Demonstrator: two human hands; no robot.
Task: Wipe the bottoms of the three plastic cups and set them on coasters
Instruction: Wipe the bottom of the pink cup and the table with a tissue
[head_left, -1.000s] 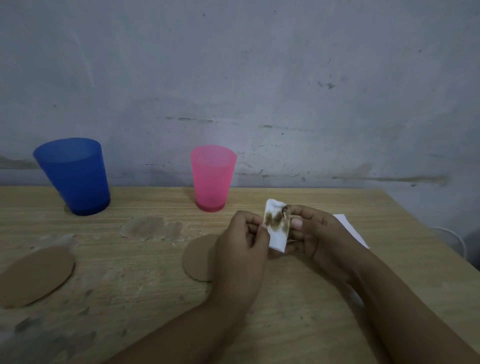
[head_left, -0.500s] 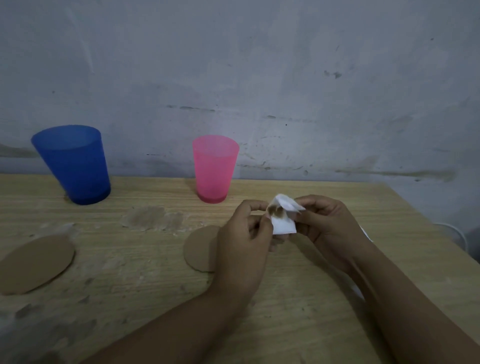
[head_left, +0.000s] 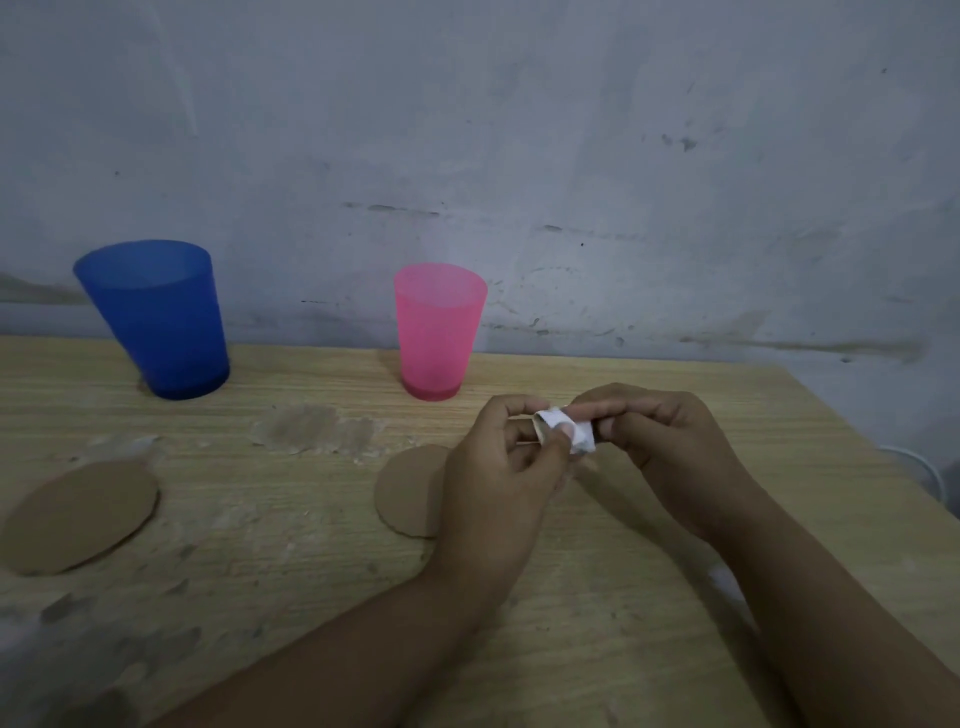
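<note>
Item one, far left of the worktop: a cardboard coaster, flat and bare. Item two, behind it near the wall: the blue cup, upright on the bare wood, not on a coaster. Item three, centre rear: the pink cup, likewise upright and off any coaster. Item four, in front of the pink cup: a second coaster, partly hidden by my left hand. Item five: a small folded white tissue, pinched between my left hand and my right hand, both curled onto it and raised above the worktop. No third cup was in view. I judged the pink cup the nearer, just beyond my left hand and slightly leftward; the blue stood well apart.
</note>
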